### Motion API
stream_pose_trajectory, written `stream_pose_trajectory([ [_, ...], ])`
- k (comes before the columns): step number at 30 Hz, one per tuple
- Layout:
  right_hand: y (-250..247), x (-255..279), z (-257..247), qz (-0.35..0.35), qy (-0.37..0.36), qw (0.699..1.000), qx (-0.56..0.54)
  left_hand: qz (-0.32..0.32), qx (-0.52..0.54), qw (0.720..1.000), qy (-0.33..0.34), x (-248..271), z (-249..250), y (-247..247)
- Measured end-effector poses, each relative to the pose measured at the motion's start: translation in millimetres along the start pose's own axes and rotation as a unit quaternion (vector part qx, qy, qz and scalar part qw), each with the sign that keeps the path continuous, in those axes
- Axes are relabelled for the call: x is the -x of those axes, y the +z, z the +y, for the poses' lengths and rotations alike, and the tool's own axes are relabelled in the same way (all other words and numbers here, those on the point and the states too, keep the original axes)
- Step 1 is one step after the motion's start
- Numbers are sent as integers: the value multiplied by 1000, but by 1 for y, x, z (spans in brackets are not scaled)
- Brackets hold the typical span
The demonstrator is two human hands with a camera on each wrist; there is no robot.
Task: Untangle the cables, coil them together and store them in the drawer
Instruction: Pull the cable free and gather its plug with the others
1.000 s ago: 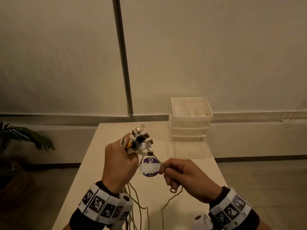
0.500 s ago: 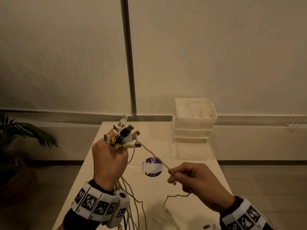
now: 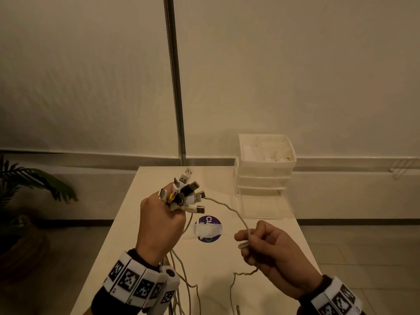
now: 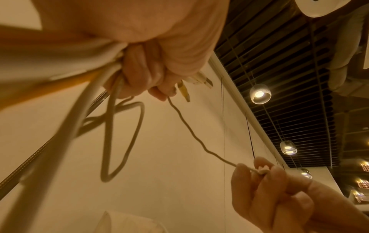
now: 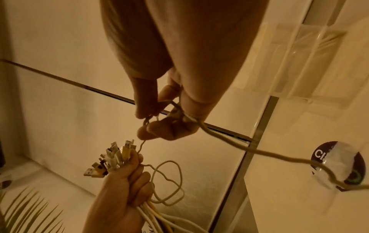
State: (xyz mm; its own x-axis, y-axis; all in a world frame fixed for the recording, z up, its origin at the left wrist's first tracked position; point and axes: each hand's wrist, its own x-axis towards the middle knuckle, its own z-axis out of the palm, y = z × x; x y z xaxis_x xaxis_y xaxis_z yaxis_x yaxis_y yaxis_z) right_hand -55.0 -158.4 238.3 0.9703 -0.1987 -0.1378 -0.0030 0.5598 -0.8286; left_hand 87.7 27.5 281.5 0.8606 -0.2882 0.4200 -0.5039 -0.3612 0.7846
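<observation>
Bundle of white, black and yellow USB cables (image 3: 181, 196) held above pale table (image 3: 227, 280), plug ends fanned upward, cords trailing to table. Left hand (image 3: 159, 226) fisted tight round bundle. One thin cream cable (image 3: 229, 209) runs from bundle to right hand (image 3: 270, 251), now bowed slack where half second ago straight; small knot pinched at right thumb and forefinger, other fingers curled. Right hand since moved rightward. White plastic drawer unit (image 3: 266, 164) at table's far right, well apart. Round purple sticker (image 3: 208, 228) between hands.
</observation>
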Motion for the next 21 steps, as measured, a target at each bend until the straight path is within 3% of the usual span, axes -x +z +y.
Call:
stream_pose_trajectory([
  [8, 0, -3, -4, -36, -14, 999, 8, -16, -9, 1000, -2, 0, 0, 1],
  [12, 0, 0, -10, -56, -26, 993, 96, -23, -11, 1000, -4, 0, -1, 2],
  [14, 1, 0, -11, -70, -43, 976, 201, -24, -13, 1000, -7, -1, 0, 2],
  [16, 4, -2, -11, -61, -90, 929, 354, -28, -10, 1000, -9, -1, 1, 3],
  [21, -5, -11, -4, -78, -183, 722, 663, -31, -16, 999, 7, -2, 1, 7],
])
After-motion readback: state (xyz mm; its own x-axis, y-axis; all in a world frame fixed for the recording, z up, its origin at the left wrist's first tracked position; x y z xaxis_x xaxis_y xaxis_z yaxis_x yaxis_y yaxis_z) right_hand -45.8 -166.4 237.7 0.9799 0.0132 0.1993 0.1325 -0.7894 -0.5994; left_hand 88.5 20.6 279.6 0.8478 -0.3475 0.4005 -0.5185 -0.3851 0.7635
